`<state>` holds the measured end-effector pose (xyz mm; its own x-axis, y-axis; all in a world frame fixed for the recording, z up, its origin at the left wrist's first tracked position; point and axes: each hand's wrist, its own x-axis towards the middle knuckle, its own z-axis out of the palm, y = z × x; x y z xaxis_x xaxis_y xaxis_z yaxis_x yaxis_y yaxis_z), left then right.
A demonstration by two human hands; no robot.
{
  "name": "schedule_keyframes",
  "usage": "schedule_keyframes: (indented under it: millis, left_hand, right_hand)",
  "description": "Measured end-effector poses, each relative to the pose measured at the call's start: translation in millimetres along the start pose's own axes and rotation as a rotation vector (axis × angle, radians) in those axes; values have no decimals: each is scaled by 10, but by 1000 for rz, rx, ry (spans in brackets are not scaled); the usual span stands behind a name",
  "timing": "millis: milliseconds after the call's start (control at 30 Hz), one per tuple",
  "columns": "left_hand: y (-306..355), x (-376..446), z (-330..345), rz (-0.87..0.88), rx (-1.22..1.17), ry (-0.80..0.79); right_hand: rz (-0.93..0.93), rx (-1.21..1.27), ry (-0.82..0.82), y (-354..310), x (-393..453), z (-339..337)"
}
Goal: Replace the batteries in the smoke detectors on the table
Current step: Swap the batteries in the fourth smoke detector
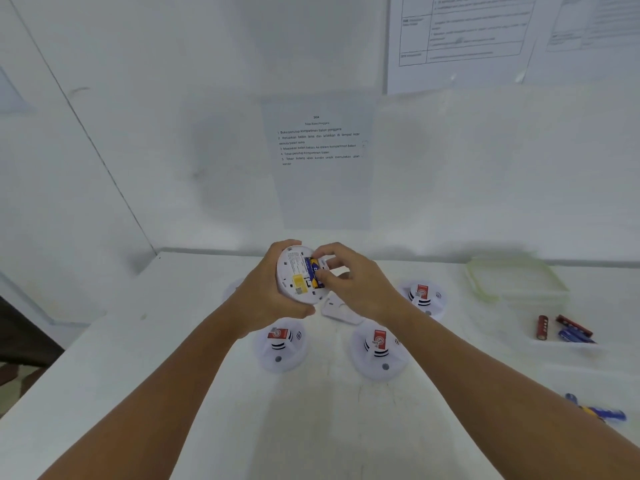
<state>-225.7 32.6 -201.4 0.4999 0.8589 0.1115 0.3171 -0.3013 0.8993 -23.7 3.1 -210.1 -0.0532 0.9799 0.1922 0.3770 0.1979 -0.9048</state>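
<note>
My left hand [273, 289] grips a white round smoke detector [294, 271] above the table, its back turned toward me. A blue battery [313, 271] sits in its open compartment beside a yellow label. My right hand [349, 285] pinches that battery with thumb and curled fingers. Three more detectors with red stickers lie face up on the table: one at the front left [280, 344], one at the front middle [379, 351], one at the right [422, 297]. A loose white cover [337, 310] lies under my right hand.
A clear lidded plastic container [516, 278] stands at the back right. Red and blue batteries [564, 329] lie to the right, and more blue batteries [599, 410] near the front right edge. Printed instruction sheets [318, 161] hang on the white wall behind the table [173, 375].
</note>
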Motion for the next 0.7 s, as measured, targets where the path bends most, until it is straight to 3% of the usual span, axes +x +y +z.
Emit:
schedule_keyframes:
  millis: [333,700]
  left_hand:
    - [46,-151,41,62,68,39]
    - [-39,-94,134,107,-97,-14]
  right_hand:
    - [-12,-52,-62,-135,-87,2]
    - [-64,-123,169,-75,-343,110]
